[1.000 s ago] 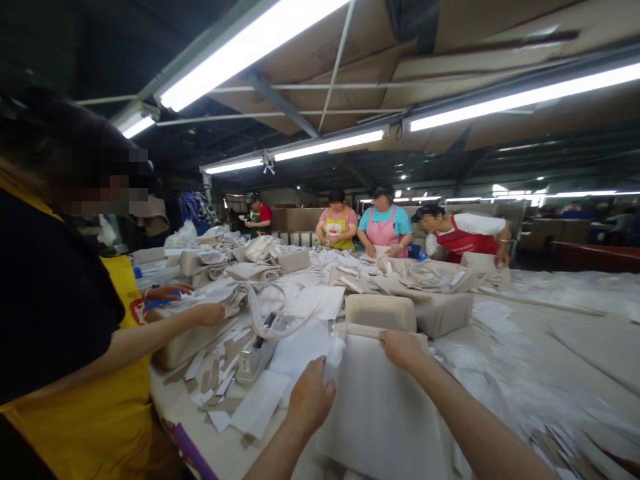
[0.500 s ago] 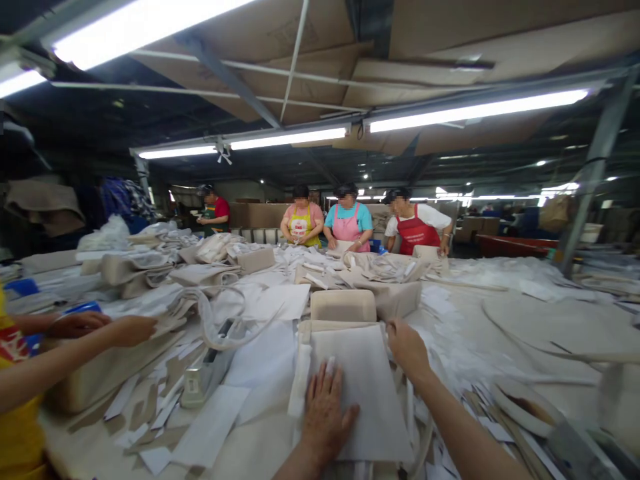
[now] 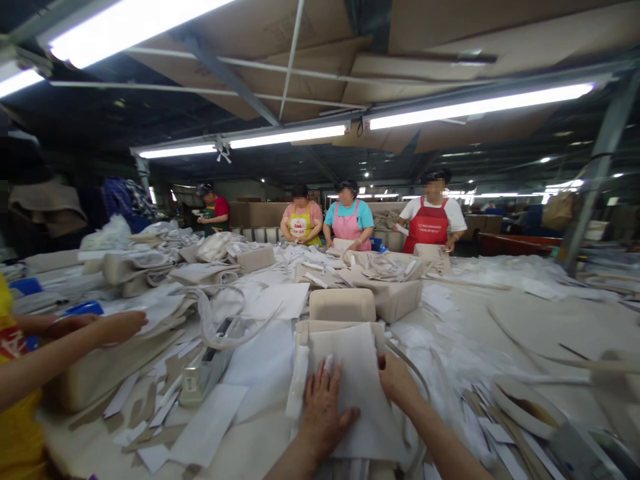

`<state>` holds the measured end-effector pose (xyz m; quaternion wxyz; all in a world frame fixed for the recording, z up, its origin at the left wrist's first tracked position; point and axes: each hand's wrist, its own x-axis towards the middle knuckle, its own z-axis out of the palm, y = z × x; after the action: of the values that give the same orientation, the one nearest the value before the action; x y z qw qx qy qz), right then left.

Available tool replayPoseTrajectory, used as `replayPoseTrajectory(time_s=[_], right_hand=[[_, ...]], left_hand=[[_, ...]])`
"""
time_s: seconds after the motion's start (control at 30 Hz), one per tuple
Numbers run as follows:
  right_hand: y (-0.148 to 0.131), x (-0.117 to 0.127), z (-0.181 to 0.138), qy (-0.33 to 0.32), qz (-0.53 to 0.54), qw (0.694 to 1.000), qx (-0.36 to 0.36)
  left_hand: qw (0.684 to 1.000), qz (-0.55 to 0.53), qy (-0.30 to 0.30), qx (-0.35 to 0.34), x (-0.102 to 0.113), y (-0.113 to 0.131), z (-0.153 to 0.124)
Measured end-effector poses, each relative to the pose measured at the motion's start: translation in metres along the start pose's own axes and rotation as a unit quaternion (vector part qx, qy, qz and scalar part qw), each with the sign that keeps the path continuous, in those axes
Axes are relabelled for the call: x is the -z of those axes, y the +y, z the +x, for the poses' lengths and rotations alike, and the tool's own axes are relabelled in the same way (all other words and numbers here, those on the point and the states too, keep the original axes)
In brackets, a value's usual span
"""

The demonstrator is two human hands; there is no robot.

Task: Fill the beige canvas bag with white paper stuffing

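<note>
My left hand (image 3: pixel 326 408) lies flat on a white sheet (image 3: pixel 350 360), fingers spread, with a white wrap on one fingertip. The sheet rests over a beige fabric piece (image 3: pixel 304 328) with upright edges. At the sheet's right edge, my right hand (image 3: pixel 401 381) is closed, thumb and fingers pinched on that edge; its fingertips are partly hidden. Just beyond stands a beige rounded box-shaped piece (image 3: pixel 343 305), beside another beige folded piece (image 3: pixel 400 300).
A grey tape dispenser (image 3: pixel 205 373) stands to the left among paper strips. At lower right lies a tape roll (image 3: pixel 527 407). A co-worker's hands (image 3: pixel 123 325) work at far left. Several people stand across the table behind heaped beige fabric (image 3: pixel 215 250).
My right hand has moved down along the sheet's edge and slightly left, and that edge has shifted inward. My left hand stays nearly still. A co-worker in a red apron has straightened up.
</note>
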<state>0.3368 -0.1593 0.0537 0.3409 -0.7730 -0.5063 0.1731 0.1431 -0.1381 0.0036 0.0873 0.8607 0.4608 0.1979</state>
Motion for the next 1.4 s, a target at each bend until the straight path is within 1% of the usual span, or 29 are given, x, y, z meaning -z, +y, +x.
replayPoseTrajectory(time_s=[0.1, 0.2, 0.27, 0.33, 0.43, 0.53, 0.63, 0.73, 0.8, 0.9, 0.97, 1.07, 1.13, 1.2, 1.27, 1.33, 1.4], right_hand=[[0.0, 0.014, 0.005, -0.008, 0.05, 0.999, -0.014], [-0.005, 0.045, 0.018, -0.033, 0.11, 0.993, -0.025], [-0.014, 0.065, 0.033, -0.058, 0.137, 0.988, -0.04], [-0.027, 0.08, 0.051, -0.09, 0.144, 0.983, -0.066], [-0.048, 0.089, 0.074, -0.13, 0.132, 0.977, -0.109], [-0.065, 0.087, 0.08, -0.138, 0.118, 0.977, -0.116], [-0.066, 0.074, 0.066, -0.105, 0.115, 0.985, -0.078], [-0.046, 0.05, 0.04, -0.065, 0.11, 0.99, -0.054], [-0.026, 0.031, 0.023, -0.059, 0.1, 0.992, -0.056], [0.0, 0.009, 0.008, -0.047, 0.074, 0.995, -0.049], [0.009, 0.002, 0.005, -0.023, 0.049, 0.998, -0.037], [0.005, 0.004, 0.005, 0.02, 0.005, 1.0, -0.01], [-0.002, 0.009, 0.006, 0.053, -0.02, 0.998, 0.01], [-0.009, 0.012, 0.009, 0.081, -0.039, 0.996, 0.025], [-0.011, 0.013, 0.014, 0.094, -0.053, 0.994, 0.029], [-0.009, 0.012, 0.021, 0.096, -0.064, 0.993, 0.027], [-0.004, 0.009, 0.029, 0.098, -0.072, 0.992, 0.02]], left_hand=[[1.0, -0.003, -0.015, -0.018, 0.0, 0.002, 0.005], [0.998, 0.007, -0.041, -0.051, 0.0, 0.005, 0.015], [0.995, 0.023, -0.071, -0.061, 0.0, 0.009, 0.023], [0.991, 0.041, -0.106, -0.073, 0.002, 0.014, 0.031], [0.982, 0.061, -0.147, -0.098, 0.006, 0.019, 0.04], [0.978, 0.062, -0.167, -0.109, 0.01, 0.019, 0.044], [0.978, 0.056, -0.17, -0.111, 0.013, 0.015, 0.045], [0.98, 0.034, -0.162, -0.113, 0.016, 0.011, 0.042], [0.981, 0.02, -0.158, -0.113, 0.018, 0.009, 0.037], [0.983, 0.002, -0.137, -0.119, 0.02, 0.008, 0.027], [0.986, -0.01, -0.118, -0.118, 0.023, 0.008, 0.015], [0.99, -0.044, -0.061, -0.118, 0.032, 0.003, -0.01], [0.991, -0.077, 0.004, -0.109, 0.041, -0.005, -0.029], [0.99, -0.105, 0.062, -0.067, 0.047, -0.019, -0.05], [0.987, -0.126, 0.097, 0.005, 0.051, -0.035, -0.07], [0.981, -0.147, 0.11, 0.068, 0.051, -0.051, -0.089], [0.973, -0.169, 0.115, 0.105, 0.048, -0.063, -0.105]])
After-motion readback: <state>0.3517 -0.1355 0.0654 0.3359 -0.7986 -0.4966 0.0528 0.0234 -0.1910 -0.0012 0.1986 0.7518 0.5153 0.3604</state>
